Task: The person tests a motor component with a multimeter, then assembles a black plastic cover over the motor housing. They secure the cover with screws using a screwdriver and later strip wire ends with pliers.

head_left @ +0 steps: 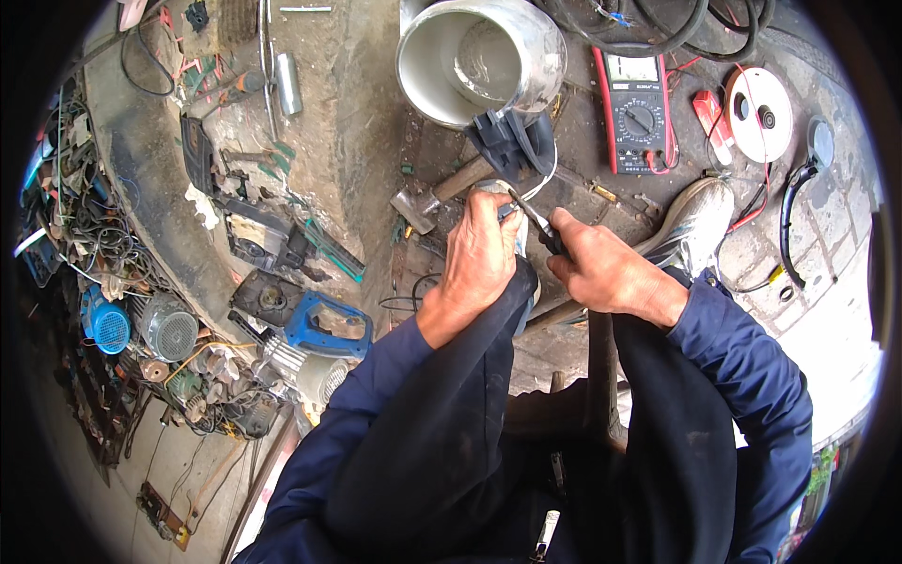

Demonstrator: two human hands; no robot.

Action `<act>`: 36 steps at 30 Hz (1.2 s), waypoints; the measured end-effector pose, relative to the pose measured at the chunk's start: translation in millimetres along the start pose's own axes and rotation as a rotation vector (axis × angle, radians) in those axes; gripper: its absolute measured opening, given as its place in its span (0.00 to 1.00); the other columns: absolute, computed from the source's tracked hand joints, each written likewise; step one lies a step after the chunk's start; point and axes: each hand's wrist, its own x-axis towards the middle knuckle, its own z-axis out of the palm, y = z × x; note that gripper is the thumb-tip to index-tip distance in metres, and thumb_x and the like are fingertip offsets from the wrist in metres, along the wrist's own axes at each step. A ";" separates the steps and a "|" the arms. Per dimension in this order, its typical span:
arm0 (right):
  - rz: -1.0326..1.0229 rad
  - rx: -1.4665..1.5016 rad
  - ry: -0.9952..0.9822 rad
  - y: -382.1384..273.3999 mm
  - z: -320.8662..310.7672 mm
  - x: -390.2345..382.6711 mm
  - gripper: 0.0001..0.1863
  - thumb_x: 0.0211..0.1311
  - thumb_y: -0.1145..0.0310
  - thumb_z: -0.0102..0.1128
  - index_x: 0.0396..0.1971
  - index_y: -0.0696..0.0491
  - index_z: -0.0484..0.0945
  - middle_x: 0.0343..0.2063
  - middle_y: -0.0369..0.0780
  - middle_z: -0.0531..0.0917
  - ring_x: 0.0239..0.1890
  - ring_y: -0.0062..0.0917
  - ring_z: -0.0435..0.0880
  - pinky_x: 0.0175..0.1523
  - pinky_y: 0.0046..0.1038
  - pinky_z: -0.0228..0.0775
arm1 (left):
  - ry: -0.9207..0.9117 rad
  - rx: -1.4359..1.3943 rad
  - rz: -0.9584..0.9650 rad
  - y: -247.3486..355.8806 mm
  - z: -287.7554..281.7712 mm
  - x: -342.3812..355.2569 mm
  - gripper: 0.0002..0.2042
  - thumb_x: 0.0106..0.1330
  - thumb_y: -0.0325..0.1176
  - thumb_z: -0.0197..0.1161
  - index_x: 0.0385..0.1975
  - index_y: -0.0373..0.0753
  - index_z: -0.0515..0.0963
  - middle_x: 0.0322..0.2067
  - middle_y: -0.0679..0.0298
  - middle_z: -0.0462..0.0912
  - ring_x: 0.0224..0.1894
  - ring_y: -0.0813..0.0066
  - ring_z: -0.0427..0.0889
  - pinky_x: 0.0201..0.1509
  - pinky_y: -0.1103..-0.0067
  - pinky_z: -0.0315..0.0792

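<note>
My left hand [477,252] is closed, pinching a small dark part [507,211] between thumb and fingers in front of my knee. From the right, my right hand [615,268] grips what looks like pliers [537,222], dark-handled with slim metal jaws. The tips meet or nearly meet the part; fingers hide the exact contact. Just beyond my hands sits a black plastic housing [512,141], with pale wires [545,179] running from it toward my fingers. A hammer [437,197] lies on the ground beyond my left hand.
Behind the housing stands a metal pot [413,70]. A red multimeter [639,113], white spool [770,132] and black cables [691,38] lie right. At left are a blue tool casing [324,324], electric motors [169,324] and heaped scrap. My shoe [700,216] is near my right hand.
</note>
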 end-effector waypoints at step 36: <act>0.052 0.108 0.166 2.2 18.4 -0.8 0.15 0.72 0.72 0.65 0.52 0.62 0.74 0.35 0.50 0.83 0.40 0.38 0.83 0.46 0.41 0.77 | -0.368 -0.089 -0.245 18.9 -36.5 30.2 0.15 0.82 0.39 0.63 0.52 0.31 0.81 0.29 0.48 0.88 0.31 0.52 0.89 0.38 0.62 0.80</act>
